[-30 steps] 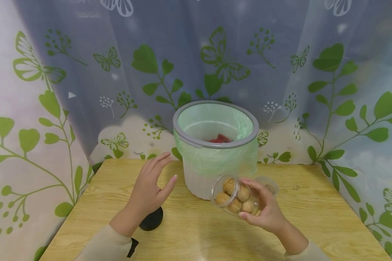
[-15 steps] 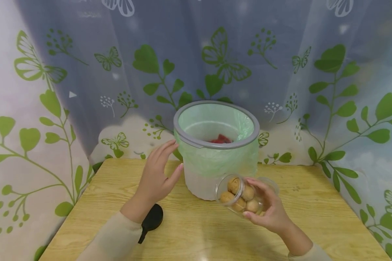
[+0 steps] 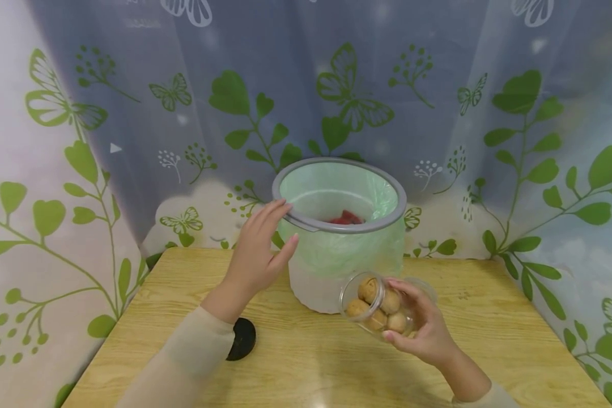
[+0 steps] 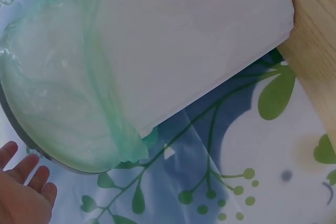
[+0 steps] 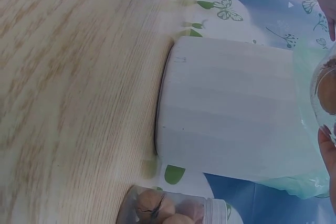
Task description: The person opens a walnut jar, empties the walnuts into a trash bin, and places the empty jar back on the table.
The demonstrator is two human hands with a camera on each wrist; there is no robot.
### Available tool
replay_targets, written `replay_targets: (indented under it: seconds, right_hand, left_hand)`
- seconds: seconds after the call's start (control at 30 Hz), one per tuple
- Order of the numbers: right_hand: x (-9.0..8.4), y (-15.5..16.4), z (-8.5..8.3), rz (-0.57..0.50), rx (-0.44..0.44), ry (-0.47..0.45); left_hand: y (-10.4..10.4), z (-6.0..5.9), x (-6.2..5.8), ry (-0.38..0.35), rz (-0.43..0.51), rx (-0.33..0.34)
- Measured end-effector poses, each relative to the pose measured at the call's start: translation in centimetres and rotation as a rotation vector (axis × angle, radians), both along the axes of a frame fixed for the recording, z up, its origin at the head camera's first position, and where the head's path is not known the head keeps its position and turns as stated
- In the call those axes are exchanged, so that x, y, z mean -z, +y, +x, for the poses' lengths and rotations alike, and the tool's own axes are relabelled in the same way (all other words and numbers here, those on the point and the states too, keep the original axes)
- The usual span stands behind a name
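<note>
My right hand (image 3: pixel 428 328) grips a clear plastic jar (image 3: pixel 408 325), fingers and thumb on opposite sides. It lies tilted, its uncapped mouth toward the left, with several walnuts (image 3: pixel 358 309) inside. Just behind it stands a bin (image 3: pixel 311 290) lined with a thin green bag (image 3: pixel 336 249) under a grey rim (image 3: pixel 347 228). My left hand (image 3: pixel 257 249) is at the left of this rim with extended fingers, their tips right at the edge in the head view. The left wrist view shows those fingers (image 4: pixel 39 179) spread beside the rim.
Red pieces (image 3: pixel 348 217) lie inside the bin. A second clear jar (image 5: pixel 214 212) with walnuts stands on the wooden table (image 3: pixel 306 362), mostly behind my right hand in the head view. A black round object (image 3: pixel 243 340) lies partly under my left sleeve. A patterned curtain (image 3: pixel 285 85) hangs behind.
My left hand has moved up and right from over the table to the bin's rim. The jar in my right hand has shifted slightly right.
</note>
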State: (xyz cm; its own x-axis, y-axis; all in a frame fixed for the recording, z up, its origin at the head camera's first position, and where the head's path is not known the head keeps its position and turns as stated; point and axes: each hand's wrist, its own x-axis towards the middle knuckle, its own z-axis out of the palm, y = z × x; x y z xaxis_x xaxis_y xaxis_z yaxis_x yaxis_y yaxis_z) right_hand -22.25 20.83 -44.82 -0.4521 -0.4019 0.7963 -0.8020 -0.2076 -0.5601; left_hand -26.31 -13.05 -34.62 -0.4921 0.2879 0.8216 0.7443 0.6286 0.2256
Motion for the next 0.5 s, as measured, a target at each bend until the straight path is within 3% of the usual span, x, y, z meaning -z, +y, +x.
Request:
replay_targets:
  seconds: [0.5]
  right_hand:
    - [0.0, 0.2, 0.2, 0.007, 0.011, -0.006]
  left_hand:
    - [0.2, -1.7, -1.6, -0.072, -0.097, -0.047]
